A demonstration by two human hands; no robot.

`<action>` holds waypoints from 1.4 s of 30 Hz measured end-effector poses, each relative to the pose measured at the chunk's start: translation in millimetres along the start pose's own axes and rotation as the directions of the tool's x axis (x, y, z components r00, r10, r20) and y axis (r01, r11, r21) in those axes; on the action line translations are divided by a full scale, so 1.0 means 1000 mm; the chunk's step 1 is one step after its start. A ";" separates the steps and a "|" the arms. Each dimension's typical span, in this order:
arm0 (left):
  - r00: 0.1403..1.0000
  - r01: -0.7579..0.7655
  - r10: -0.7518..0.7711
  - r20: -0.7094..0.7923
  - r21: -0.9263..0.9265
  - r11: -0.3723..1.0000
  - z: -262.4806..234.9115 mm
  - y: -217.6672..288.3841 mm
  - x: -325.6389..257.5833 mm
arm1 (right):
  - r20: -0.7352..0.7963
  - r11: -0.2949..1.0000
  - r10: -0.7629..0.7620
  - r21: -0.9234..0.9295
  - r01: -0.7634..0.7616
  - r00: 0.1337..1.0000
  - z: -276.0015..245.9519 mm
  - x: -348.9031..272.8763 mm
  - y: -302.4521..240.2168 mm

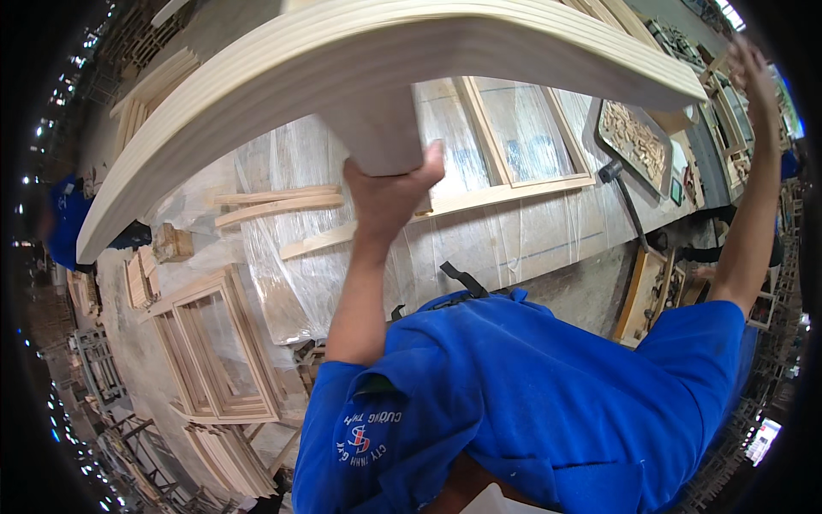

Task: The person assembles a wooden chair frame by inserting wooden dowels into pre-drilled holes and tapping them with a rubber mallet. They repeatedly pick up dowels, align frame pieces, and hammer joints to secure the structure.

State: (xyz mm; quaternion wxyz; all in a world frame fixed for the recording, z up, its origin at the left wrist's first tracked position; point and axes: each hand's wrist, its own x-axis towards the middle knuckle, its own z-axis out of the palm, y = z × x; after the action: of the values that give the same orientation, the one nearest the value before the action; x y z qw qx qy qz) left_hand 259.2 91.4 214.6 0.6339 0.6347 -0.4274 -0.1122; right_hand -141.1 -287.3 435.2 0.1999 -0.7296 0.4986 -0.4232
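Raised close above the table is a large curved piece of pale wood (257, 86), with a short, wide wooden block (377, 128) reaching down from its middle. My left hand (390, 193) grips the lower end of that block, fingers wrapped round it and thumb up along its side. Off beyond the rail's right end, my right hand (750, 73) is lifted with its fingers stretched out, a little blurred, and nothing shows in it. On the plastic-covered table (548, 224) beneath lie a wooden frame (514, 190) and loose curved slats (282, 206).
A metal tray of wooden dowels (635, 141) lies at the table's right end, beside a black-headed hammer (611, 171). Assembled wooden frames (214, 343) stand at lower left. Someone in blue (67, 223) is at the far left. A wooden box (638, 295) sits below the table's right edge.
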 end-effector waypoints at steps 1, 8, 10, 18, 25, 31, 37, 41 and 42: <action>1.000 0.007 -0.007 0.007 0.025 1.000 -0.002 0.005 0.001 | -0.034 0.995 0.096 0.032 -0.095 0.995 0.006 -0.016 0.050; 0.998 0.045 -0.052 -0.031 -0.196 0.980 0.003 0.005 0.007 | 0.302 0.765 0.606 -0.474 -0.436 0.735 0.076 -0.199 0.313; 0.999 0.046 -0.045 0.008 -0.207 0.977 -0.006 0.002 0.009 | 0.276 0.676 0.532 -0.708 -0.205 0.800 0.090 -0.236 0.342; 0.998 0.040 -0.054 -0.037 -0.316 0.948 0.002 0.008 0.011 | 0.084 0.527 0.647 -0.768 -0.364 0.758 0.130 -0.287 0.340; 0.993 0.075 -0.095 -0.063 -0.260 0.963 -0.006 0.011 0.010 | -0.133 0.402 0.605 -0.800 -0.445 0.785 0.128 -0.288 0.336; 0.993 0.068 -0.094 -0.078 -0.288 0.955 -0.016 0.008 0.007 | 0.119 0.507 0.732 -0.753 -0.420 0.670 0.123 -0.290 0.356; 0.987 0.129 -0.148 -0.059 -0.248 0.960 -0.009 0.014 0.007 | 0.067 0.563 0.826 -0.042 -0.825 0.560 0.159 -0.309 0.347; 0.983 0.148 -0.159 -0.094 -0.119 0.982 -0.012 0.013 0.000 | 0.206 0.445 0.845 0.243 -0.862 0.494 0.146 -0.290 0.285; 0.984 0.140 -0.147 -0.098 -0.076 0.987 -0.012 0.007 0.000 | 0.148 0.593 0.778 0.150 -0.791 0.611 0.131 -0.279 0.270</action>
State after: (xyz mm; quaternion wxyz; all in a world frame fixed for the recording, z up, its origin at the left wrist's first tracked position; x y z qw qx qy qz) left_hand 264.7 101.5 222.5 0.6667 0.6467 -0.3433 -0.1394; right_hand -224.8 -168.6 52.2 0.4546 -0.4254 0.7162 -0.3153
